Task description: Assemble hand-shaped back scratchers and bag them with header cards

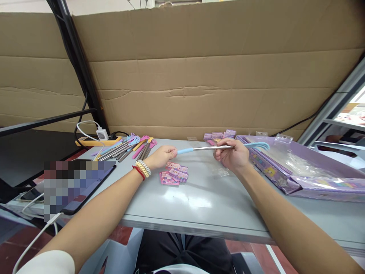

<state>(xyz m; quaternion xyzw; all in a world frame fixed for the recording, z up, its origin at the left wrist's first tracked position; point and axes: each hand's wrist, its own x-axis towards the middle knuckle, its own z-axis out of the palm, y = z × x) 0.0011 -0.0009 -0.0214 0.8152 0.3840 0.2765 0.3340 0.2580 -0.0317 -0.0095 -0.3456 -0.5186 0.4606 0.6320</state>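
A telescopic back scratcher [199, 148] with a light-blue grip, a metal rod and a blue claw head is stretched level above the table between both hands. My left hand [162, 156] is closed on the end of its blue grip. Around the rod near the claw, my right hand [232, 154] has its fingers curled. Small pink and purple printed cards [174, 174] lie in a loose pile below my left hand. Behind that hand, several more back scratchers [128, 146] in blue, pink, yellow and purple lie heaped together.
A purple printed box [296, 186] holding clear plastic bags [296, 160] stands at the right. More cards [219, 135] lie at the back, and a clear bag [221, 172] near my right hand. At left are a tablet [88, 190] and a yellow power strip [94, 142]. Cardboard [185, 76] walls the rear.
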